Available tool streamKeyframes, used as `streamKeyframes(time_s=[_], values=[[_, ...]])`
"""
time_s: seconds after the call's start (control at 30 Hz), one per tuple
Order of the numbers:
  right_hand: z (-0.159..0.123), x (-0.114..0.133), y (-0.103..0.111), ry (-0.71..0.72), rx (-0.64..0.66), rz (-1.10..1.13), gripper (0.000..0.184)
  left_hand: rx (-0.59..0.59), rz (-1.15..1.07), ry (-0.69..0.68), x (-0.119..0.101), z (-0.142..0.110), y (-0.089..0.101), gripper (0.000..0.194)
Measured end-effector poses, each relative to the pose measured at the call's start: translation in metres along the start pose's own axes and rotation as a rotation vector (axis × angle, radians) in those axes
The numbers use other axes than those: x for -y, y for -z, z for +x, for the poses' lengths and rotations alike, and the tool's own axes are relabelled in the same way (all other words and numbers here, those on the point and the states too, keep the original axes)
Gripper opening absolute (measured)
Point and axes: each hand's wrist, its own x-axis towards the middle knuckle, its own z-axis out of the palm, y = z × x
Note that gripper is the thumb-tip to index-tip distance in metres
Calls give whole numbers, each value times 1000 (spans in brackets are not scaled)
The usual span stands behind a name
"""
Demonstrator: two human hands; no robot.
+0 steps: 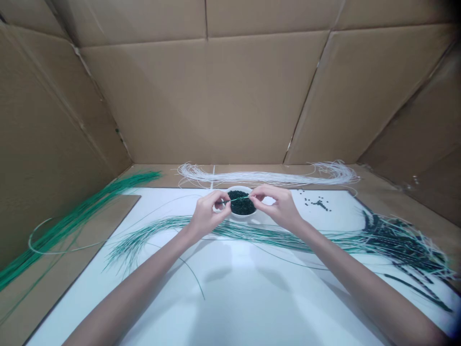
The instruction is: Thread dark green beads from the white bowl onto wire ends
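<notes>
Above a white bowl (pixel 245 216) filled with small dark green beads (pixel 242 204), a thin green strand (pixel 238 199) stretches between my two hands. My left hand (pixel 209 211) pinches its left end, where a dark piece shows at the fingertips. At the other end, my right hand (pixel 279 205) is closed on the strand with thumb and forefinger; a pale bit is visible there. Whether a bead sits on the strand is too small to tell. Below both hands a bundle of green strands (pixel 252 234) runs across the white board (pixel 230 298), passing under my forearms.
White strands (pixel 266 178) lie along the back by a cardboard wall (pixel 198 101). Long green strands (pixel 79 216) rest at the left. Loose dark beads (pixel 320 205) are scattered right of the bowl. Dark beaded strands (pixel 403 245) pile up at the far right.
</notes>
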Motion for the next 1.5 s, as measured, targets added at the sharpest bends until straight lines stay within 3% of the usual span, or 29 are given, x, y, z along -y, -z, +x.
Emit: streamKeyframes(time_s=[0.2,0.33,0.63,0.77,0.93,1.1,1.17,1.33,1.5], values=[[-4,3,-8,37,44,30,11,43,62,-177,-3,-2,-3,23],[-5,3,-11,80,85,27,12,58,88,-248,-1,-3,-7,12],[0,-3,-15,2,129,-19,11,121,-10,-78,6,-1,-8,13],[9,-5,-21,-47,150,-51,10,107,-26,112,11,-5,-15,16],[22,-23,-17,-157,397,-47,15,43,-130,311,16,-9,-21,21],[37,-44,-21,-202,773,-316,31,-75,-238,433,21,-18,-29,22],[41,-45,-29,-176,839,-386,31,-110,-296,452,22,-23,-33,22],[39,-38,-43,-128,779,-437,14,-114,-252,435,23,-29,-37,22],[21,-36,-41,-130,595,-427,16,-102,-156,383,24,-30,-37,20]])
